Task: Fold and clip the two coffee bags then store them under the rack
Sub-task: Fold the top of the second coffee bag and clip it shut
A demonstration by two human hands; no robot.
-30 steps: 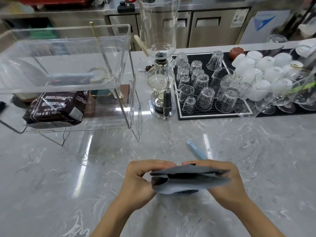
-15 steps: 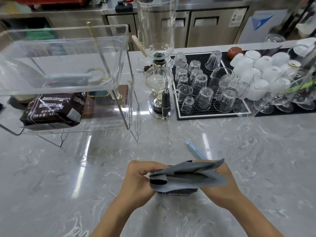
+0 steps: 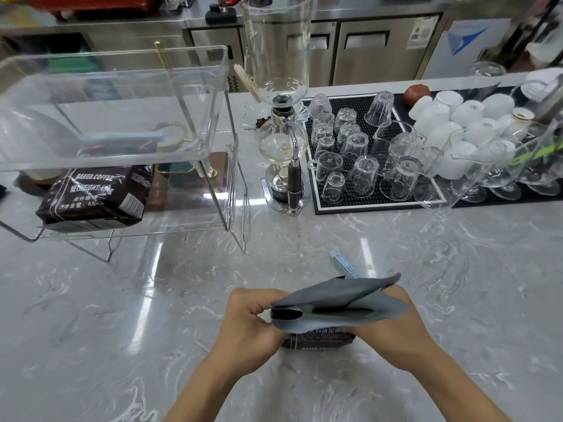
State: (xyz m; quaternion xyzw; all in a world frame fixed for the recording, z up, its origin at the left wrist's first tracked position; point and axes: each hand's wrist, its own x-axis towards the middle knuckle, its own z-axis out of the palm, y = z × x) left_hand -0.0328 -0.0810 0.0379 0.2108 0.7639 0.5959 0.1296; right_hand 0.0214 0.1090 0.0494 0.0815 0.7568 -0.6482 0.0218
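Both forearms reach in from below. The left hand (image 3: 249, 318) pinches the bag (image 3: 335, 303) edge with curled fingers; the right hand (image 3: 393, 327) seems to grip its other end.

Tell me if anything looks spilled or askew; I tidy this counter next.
Small dark bits lie loose on the counter beside the glass coffee brewer, like spilled coffee, though too small to be sure. Nothing else stands out.

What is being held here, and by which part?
A coffee bag, by its open grey top: the left hand pinches the left end, the right hand the right end.
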